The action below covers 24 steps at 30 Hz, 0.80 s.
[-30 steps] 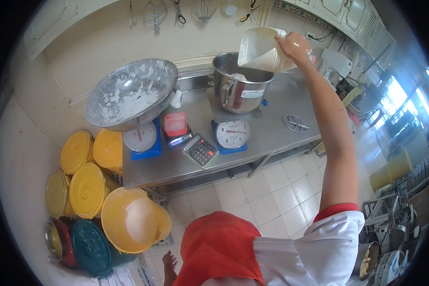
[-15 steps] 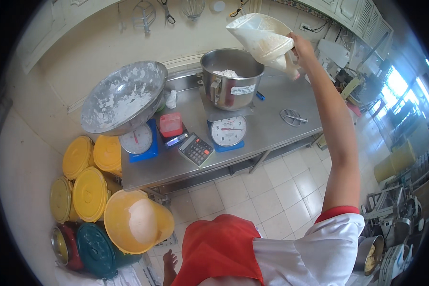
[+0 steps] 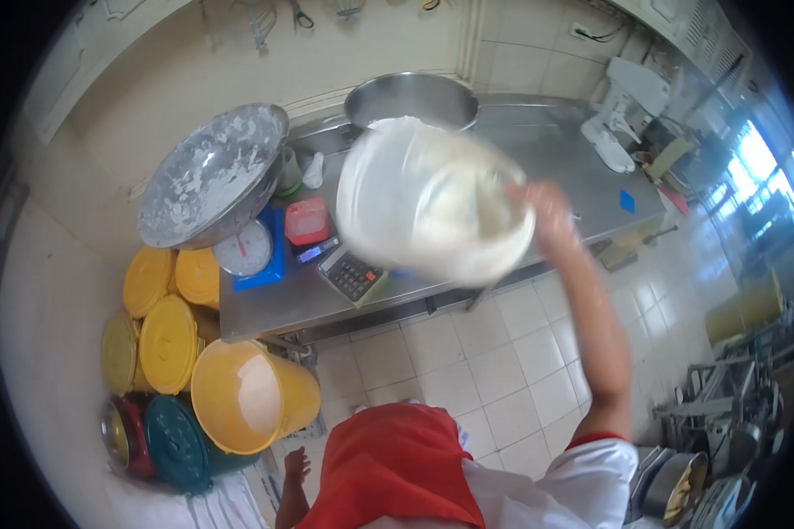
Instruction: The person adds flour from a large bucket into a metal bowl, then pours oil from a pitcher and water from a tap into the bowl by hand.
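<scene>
My right hand [image 3: 547,216] is closed on the handle of a big white plastic scoop [image 3: 388,203], which looks cut from a jug and is blurred by motion. The scoop is over the table's front edge, hiding the lower part of a steel mixing bowl [image 3: 463,110] and the scale under it. Some white powder [image 3: 388,122] shows inside that bowl. Low beside my red apron [image 3: 384,458], my left hand [image 3: 297,465] hangs with nothing in it, fingers loosely apart. Nearest to it is an open yellow bucket [image 3: 300,401] holding pale powder [image 3: 258,397].
A floury steel basin [image 3: 207,176] leans on a blue scale [image 3: 273,264] at the left of the steel table [image 3: 538,132]. Beside it are a red container [image 3: 307,220] and a calculator [image 3: 353,278]. Lidded yellow buckets [image 3: 168,344] and a green one [image 3: 176,445] crowd the floor.
My right hand has brought the scoop from beside the mixing bowl toward me and leftward, in front of the bowl. My left hand still hangs low.
</scene>
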### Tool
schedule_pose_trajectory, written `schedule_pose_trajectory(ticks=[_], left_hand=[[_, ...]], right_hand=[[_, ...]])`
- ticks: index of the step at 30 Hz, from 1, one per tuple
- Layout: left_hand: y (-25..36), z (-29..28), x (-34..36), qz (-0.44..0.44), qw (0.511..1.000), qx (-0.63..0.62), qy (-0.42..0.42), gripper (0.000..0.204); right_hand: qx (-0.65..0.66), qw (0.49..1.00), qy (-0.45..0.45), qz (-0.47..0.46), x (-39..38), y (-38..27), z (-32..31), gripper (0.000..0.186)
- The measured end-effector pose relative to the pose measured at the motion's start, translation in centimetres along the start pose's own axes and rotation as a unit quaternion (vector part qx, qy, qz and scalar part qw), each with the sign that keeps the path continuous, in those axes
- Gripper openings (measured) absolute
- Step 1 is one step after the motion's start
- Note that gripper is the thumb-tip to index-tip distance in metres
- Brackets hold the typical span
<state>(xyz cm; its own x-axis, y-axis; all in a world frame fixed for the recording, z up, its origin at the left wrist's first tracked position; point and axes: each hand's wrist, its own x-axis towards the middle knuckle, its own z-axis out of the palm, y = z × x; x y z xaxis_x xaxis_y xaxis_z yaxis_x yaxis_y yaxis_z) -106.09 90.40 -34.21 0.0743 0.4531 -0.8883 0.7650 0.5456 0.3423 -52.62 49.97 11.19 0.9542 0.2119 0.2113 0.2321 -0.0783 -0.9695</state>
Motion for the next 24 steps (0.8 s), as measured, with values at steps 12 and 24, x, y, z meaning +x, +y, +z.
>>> schedule_pose_trajectory(ticks=[12, 24], left_hand=[[-2.5, -2.7, -8.2, 0.163, 0.974, 0.071, 0.139, 0.045], [-16.8, -5.1, -6.5, -0.057, 0.988, -0.069, 0.124, 0.037]], right_hand=[[-0.120, 0.906, -0.366, 0.176, -19.1, 24.3, 26.3, 0.044], [-0.007, 0.894, -0.438, -0.094, -22.6, 20.0, 44.2, 0.040]])
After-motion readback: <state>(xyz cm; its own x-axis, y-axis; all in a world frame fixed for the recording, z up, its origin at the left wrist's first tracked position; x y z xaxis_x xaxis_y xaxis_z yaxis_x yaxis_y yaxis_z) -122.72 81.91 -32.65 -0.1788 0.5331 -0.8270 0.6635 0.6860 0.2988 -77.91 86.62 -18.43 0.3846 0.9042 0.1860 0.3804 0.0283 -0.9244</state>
